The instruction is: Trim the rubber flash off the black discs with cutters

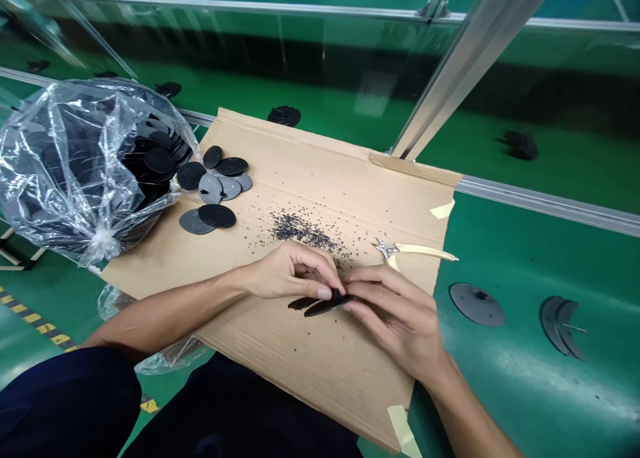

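The black plastic disc is seen nearly edge-on btwn both hands, just above the front part of the cardboard sheet. The left hand pinches it w/ thumb and fingertips; the right hand curls around the other side, fingers closed on it (the contact is partly hidden, so exact finger placement is hard to tell). Neither hand is released. For a thin, stiff piece, a close pinch near the rim w/ both hands looks like the steadiest hold. Its surface is matte, its section slim.

Just beyond lies a scatter of fine black crumbs, and near the right hand sit yellow-handled side cutters, steel head showing. Further left, loose grey and black discs overlap on the cardboard, beside a crinkled clear poly bag packed w/ more. Masking tape fixes the sheet to the glossy green surface, where more dark discs lie approx level w/ the hands.
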`<control>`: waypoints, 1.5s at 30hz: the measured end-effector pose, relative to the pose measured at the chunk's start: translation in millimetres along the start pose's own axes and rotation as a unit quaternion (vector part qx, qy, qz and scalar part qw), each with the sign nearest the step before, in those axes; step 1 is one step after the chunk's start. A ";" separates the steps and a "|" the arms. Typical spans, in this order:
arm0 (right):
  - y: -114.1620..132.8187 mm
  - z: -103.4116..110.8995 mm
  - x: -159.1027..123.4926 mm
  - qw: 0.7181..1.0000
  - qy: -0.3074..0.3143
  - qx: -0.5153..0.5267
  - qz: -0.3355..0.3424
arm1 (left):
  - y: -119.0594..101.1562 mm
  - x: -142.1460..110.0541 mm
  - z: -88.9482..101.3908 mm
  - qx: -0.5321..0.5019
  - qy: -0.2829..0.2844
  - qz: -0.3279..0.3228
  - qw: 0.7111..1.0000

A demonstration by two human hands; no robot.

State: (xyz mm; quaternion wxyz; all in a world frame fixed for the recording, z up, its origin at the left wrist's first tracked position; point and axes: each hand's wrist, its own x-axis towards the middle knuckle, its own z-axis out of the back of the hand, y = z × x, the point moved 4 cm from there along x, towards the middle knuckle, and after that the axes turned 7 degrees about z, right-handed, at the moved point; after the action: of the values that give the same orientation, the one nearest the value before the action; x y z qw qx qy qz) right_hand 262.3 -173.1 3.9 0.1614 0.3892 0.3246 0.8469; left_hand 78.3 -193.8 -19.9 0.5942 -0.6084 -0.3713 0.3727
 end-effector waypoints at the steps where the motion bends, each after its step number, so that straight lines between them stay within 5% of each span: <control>1: 0.0 -0.3 0.3 1.000 0.005 0.003 0.003 | -0.7 -0.1 0.0 0.010 0.002 -0.003 1.000; 11: 0.0 -2.0 3.5 0.998 0.057 0.026 0.009 | -7.3 -1.0 -3.6 0.084 0.001 -0.059 0.995; 31: 6.4 2.8 2.7 1.000 0.000 0.011 0.022 | 2.4 0.4 -5.7 -0.065 0.051 0.041 0.996; 40: 2.1 0.8 4.4 0.998 0.021 0.051 0.006 | -1.6 0.4 -7.8 -0.003 0.059 -0.012 0.998; 45: 2.9 4.5 0.5 0.998 -0.031 -0.044 0.045 | -3.9 -1.0 -5.6 -0.011 0.008 -0.033 0.999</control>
State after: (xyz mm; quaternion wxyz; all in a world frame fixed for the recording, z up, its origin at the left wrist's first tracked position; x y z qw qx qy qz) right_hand 265.3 -173.0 8.3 0.1501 0.4219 0.2639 0.8543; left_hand 82.9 -197.1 -15.9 0.6025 -0.6051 -0.3907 0.3438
